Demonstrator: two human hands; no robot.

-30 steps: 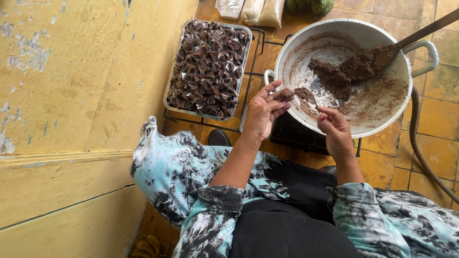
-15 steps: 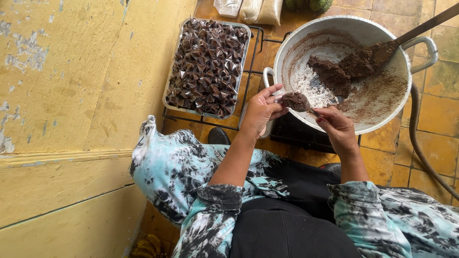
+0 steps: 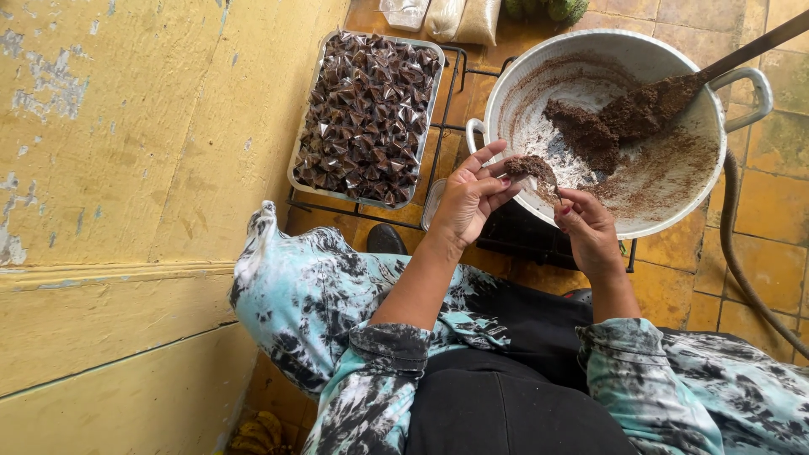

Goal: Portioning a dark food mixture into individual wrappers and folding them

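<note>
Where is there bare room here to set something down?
Bare floor tiles lie right of the big pan, beside the hose. The tray is packed with wrapped pieces, and both hands crowd the pan's near rim.

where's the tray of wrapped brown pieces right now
In the head view, the metal tray sits upper centre on a wire rack, between the yellow wall and the big pan.

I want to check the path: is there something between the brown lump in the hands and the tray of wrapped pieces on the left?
Nothing visible stands between them. The brown lump is held at the fingertips of the left hand and right hand, in front of the big white pan. The tray lies just to its left on the black wire rack.
</note>
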